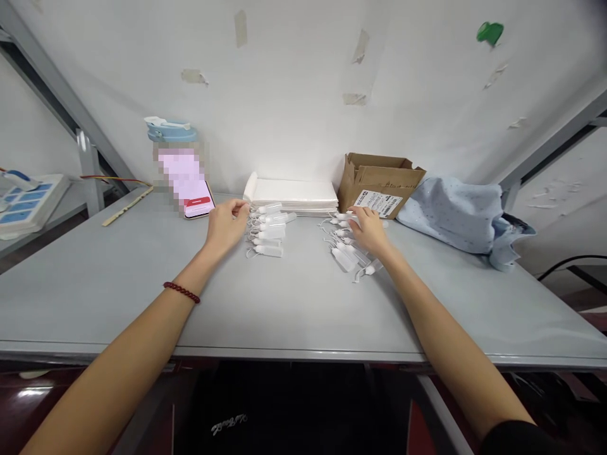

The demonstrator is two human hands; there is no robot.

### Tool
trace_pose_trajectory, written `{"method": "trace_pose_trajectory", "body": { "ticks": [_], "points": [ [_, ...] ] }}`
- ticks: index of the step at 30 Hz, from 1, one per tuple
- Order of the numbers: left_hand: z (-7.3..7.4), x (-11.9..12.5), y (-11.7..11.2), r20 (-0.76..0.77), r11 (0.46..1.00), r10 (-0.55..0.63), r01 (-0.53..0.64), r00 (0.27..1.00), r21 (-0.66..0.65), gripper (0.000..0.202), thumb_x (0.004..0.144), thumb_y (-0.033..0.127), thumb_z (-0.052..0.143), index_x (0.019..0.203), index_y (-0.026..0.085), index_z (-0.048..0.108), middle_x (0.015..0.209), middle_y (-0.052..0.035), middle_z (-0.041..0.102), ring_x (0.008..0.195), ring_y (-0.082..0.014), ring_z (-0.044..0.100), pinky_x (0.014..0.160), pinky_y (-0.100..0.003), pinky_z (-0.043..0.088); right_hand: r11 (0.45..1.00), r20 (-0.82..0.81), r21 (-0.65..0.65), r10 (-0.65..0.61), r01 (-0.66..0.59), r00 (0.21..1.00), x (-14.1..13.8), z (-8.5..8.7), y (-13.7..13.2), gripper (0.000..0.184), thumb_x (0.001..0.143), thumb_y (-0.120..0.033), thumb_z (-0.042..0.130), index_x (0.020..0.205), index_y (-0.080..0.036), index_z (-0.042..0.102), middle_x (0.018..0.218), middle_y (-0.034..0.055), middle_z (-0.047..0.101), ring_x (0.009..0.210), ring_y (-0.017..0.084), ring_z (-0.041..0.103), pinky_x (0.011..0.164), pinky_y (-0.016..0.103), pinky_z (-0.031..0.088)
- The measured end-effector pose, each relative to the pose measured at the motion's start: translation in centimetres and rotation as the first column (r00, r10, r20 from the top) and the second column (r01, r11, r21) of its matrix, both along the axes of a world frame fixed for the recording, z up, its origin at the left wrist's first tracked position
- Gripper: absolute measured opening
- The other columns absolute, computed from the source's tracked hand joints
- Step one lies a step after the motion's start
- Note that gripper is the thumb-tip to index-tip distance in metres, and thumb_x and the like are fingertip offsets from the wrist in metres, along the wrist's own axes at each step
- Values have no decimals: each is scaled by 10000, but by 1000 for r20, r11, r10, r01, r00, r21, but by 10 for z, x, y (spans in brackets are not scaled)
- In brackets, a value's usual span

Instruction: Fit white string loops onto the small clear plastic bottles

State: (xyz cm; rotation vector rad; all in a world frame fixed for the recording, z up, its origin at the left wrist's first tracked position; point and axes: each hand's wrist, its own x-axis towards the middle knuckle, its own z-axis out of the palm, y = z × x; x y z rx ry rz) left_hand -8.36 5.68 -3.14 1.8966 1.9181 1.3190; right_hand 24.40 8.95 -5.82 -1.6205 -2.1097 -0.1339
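My left hand (228,222) is at the left end of a neat row of small translucent plastic vials (271,232) with white caps and string loops. Its thumb and index finger are pinched together by the topmost loops; what is between them is too small to make out. Over a looser pile of similar vials (348,258) on the right, my right hand (370,229) has its fingers curled around the capped end of one vial. Part of that vial and some of the pile are hidden under the hand.
Behind the vials lies a stack of white paper sheets or sleeves (294,193). An open cardboard box (379,180) and a crumpled light-blue cloth (455,212) stand right. A phone (196,205) leans on a blue-lidded container (171,133) at left, near a thin strip (128,206).
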Motion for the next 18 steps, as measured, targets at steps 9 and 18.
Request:
{"method": "trace_pose_trajectory", "body": {
  "ticks": [9, 18],
  "points": [
    [1, 4, -5, -5, 1000, -17, 17, 1000, 16, 262, 828, 310, 459, 890, 158, 663, 876, -55, 713, 805, -190, 611, 721, -263, 451, 998, -116, 49, 30, -25, 993, -3, 2, -3, 331, 835, -158, 424, 1115, -168, 601, 1026, 134, 561, 954, 264, 562, 845, 431, 459],
    [6, 29, -25, -24, 977, -180, 182, 983, 111, 301, 823, 298, 484, 986, 124, 668, 910, -71, 692, 832, -184, 594, 689, -270, 451, 951, -399, 258, 267, -172, 877, -43, 39, -49, 230, 846, -181, 482, 1017, -214, 632, 1007, 83, 567, 935, 205, 561, 809, 359, 491]
  ]
}}
